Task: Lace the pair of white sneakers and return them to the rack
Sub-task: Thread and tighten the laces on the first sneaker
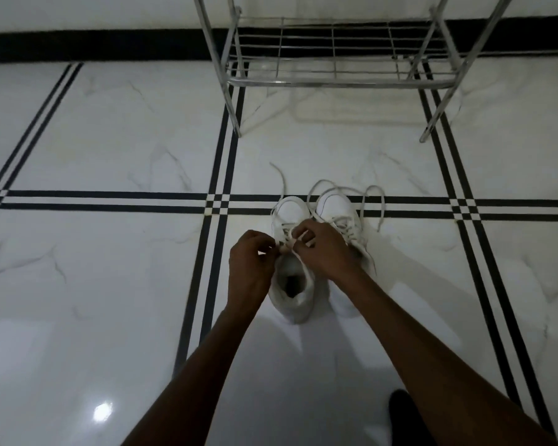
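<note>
Head view: looks down on a white marble-pattern floor point(110, 149) crossed by paired black stripes; both bare forearms reach forward from the bottom edge.
Left sneaker point(291, 278): white, stands on the floor with its toe pointing away from the person, toe cap lying over the horizontal black stripes; the dark foot opening faces up, nearest the person.
Right sneaker point(337, 210): white, just beside the left sneaker and parallel to it; its heel half is hidden under the right wrist.
Left hand point(250, 262): over the left side of the left sneaker, fingers curled, thumb and forefinger pressed together on a strand of the lace point(287, 243) above the tongue.
Right hand point(324, 247): over the gap between the two shoes, fingers bent inward, fingertips pinching the same lace at the upper eyelets; the exact eyelet cannot be told.
Loose lace ends: one thin end point(279, 175) trails forward on the floor past the left toe; long loops point(372, 201) lie around and to the right of the right sneaker's toe.
Rack point(332, 59): chrome wire shoe rack standing at the far edge of the floor against the black skirting, well apart from the sneakers; its visible lower shelf carries no shoes.
Bottom edge: a dark shape point(406, 416) near the right forearm, too dim to identify.
</note>
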The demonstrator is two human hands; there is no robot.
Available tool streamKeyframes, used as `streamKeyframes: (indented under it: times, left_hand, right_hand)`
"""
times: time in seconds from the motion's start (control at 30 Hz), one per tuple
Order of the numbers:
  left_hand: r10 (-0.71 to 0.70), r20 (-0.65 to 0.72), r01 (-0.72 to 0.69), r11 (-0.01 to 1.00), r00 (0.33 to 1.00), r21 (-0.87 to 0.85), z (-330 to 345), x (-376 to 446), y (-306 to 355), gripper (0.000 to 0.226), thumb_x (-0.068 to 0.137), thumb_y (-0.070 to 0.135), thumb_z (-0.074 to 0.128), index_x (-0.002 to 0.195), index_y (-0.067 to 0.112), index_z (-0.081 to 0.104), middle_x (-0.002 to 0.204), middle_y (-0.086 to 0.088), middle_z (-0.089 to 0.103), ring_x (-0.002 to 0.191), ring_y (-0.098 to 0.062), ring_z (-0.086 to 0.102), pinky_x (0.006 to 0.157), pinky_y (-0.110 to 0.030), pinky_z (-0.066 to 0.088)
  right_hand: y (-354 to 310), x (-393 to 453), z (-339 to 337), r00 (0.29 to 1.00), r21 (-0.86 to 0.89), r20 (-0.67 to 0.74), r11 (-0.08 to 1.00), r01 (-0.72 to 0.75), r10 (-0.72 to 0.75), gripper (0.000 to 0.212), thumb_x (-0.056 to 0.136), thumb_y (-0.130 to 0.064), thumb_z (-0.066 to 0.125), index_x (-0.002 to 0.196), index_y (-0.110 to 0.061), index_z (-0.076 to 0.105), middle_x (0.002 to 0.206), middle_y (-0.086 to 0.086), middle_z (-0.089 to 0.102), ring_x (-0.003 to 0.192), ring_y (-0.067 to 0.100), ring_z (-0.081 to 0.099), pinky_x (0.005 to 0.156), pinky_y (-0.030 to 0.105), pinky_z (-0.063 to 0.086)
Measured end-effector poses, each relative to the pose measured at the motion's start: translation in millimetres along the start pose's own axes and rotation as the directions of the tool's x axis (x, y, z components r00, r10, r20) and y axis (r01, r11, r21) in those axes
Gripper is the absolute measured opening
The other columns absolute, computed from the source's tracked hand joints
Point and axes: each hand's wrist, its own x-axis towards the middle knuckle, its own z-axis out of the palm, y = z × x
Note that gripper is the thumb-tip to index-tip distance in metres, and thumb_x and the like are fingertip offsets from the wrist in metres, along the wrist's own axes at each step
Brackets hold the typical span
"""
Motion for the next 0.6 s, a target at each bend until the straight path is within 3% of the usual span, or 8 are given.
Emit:
streamKeyframes:
  times: [0.07,0.2,0.23,0.3,0.37,0.47,0.6]
  left_hand:
    - [0.031,0.001,-0.031,0.999,1.0,0.042,-6.0,-2.1,1.7,0.004,0.088,0.012,0.073,0.085,0.013,0.07,0.092,0.001,0.064,0.078,-0.01,0.067,0.068,-0.027,0.057]
    - [0.098,0.021,-0.1,0.985,0.995,0.143,-4.2,-0.6,8.8,0.011,0.094,0.011,0.063,0.085,0.016,0.06,0.087,0.001,0.065,0.075,-0.017,0.064,0.066,-0.032,0.054]
    - [0.109,0.02,-0.111,0.979,0.994,0.169,-2.7,-1.1,11.0,0.013,0.095,0.012,0.061,0.084,0.016,0.056,0.083,0.0,0.065,0.071,-0.018,0.062,0.063,-0.031,0.051]
    - [0.097,0.029,-0.101,0.975,0.995,0.198,-0.7,-2.0,16.7,0.018,0.096,0.012,0.059,0.083,0.017,0.048,0.076,0.002,0.061,0.06,-0.012,0.053,0.056,-0.014,0.038]
    - [0.066,0.039,-0.073,0.974,0.997,0.213,-2.1,-3.3,20.4,0.02,0.097,0.012,0.058,0.085,0.018,0.043,0.073,0.006,0.054,0.054,-0.004,0.042,0.051,-0.012,0.035]
    - [0.065,0.071,-0.081,0.968,0.995,0.24,-3.9,-3.1,21.4,0.012,0.097,0.012,0.057,0.09,0.014,0.047,0.076,0.003,0.055,0.052,-0.001,0.036,0.05,-0.012,0.034]
    - [0.078,0.071,-0.092,0.967,0.994,0.239,-0.5,-6.3,22.8,0.009,0.097,0.01,0.055,0.101,0.002,0.055,0.079,0.003,0.052,0.052,-0.001,0.034,0.053,-0.012,0.037]
  right_hand:
    - [-4.7,-0.1,-0.1,1.0,-0.005,0.01,1.0,0.008,-0.008,0.008,0.089,-0.014,0.066,0.096,-0.016,0.068,0.1,0.002,0.071,0.09,0.018,0.066,0.072,0.023,0.048]
    - [-4.3,-0.4,1.7,0.997,-0.03,-0.069,0.999,0.028,-0.03,0.012,0.094,-0.009,0.053,0.1,-0.017,0.058,0.088,0.007,0.069,0.081,0.026,0.067,0.071,0.039,0.057]
    - [-4.3,-1.4,2.6,0.995,-0.023,-0.093,0.999,0.03,-0.032,0.012,0.094,-0.007,0.051,0.101,-0.016,0.057,0.084,0.007,0.067,0.077,0.027,0.066,0.068,0.039,0.055]
    - [-7.4,-4.0,2.7,0.99,-0.016,-0.142,1.0,0.018,-0.02,0.012,0.093,-0.007,0.05,0.1,-0.016,0.055,0.083,0.007,0.064,0.077,0.028,0.064,0.065,0.037,0.05]
    - [-9.9,-6.0,4.1,0.987,0.014,-0.163,1.0,-0.001,0.003,0.009,0.093,-0.011,0.05,0.099,-0.017,0.054,0.086,0.01,0.067,0.08,0.032,0.066,0.067,0.041,0.053]
    - [-12.0,-8.2,6.1,0.985,0.066,-0.167,0.997,-0.031,0.042,0.011,0.093,-0.013,0.048,0.099,-0.021,0.052,0.088,0.014,0.069,0.084,0.036,0.068,0.073,0.052,0.058]
    - [-7.6,-7.3,6.9,0.985,0.09,-0.167,0.995,-0.036,0.051,0.008,0.097,-0.018,0.049,0.103,-0.023,0.052,0.091,0.012,0.07,0.085,0.032,0.069,0.075,0.052,0.059]
